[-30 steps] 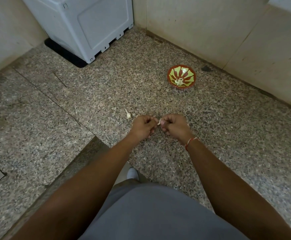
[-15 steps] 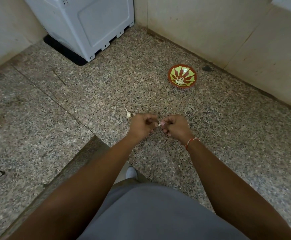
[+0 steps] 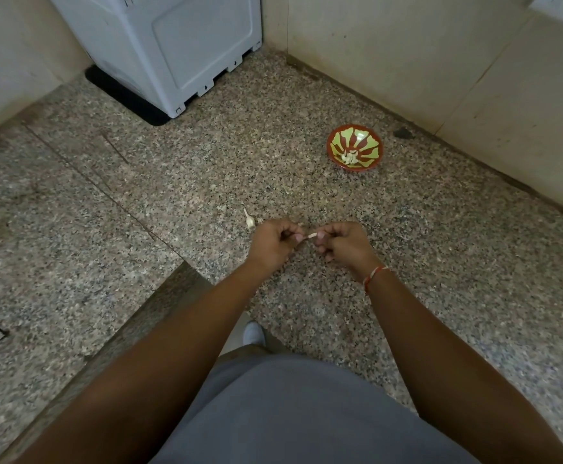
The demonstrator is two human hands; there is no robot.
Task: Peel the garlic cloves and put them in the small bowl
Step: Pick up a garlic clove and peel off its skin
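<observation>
A small pale garlic clove (image 3: 309, 236) is pinched between my left hand (image 3: 273, 244) and my right hand (image 3: 345, 244), just above the speckled granite counter. Both hands have curled fingers and meet at the clove. A second garlic piece (image 3: 249, 221) with a thin stalk lies on the counter just left of my left hand. The small red and green bowl (image 3: 337, 142) sits farther back and to the right, with a few peeled white cloves (image 3: 349, 158) at its bottom.
A white appliance (image 3: 173, 45) stands at the back left on a black mat. Tiled walls (image 3: 440, 61) close the back and right. The counter's front edge (image 3: 133, 316) steps down near my body; a white shoe (image 3: 253, 333) shows below.
My hands have stayed in place on the clove, with small finger movements. The view shifted slightly.
</observation>
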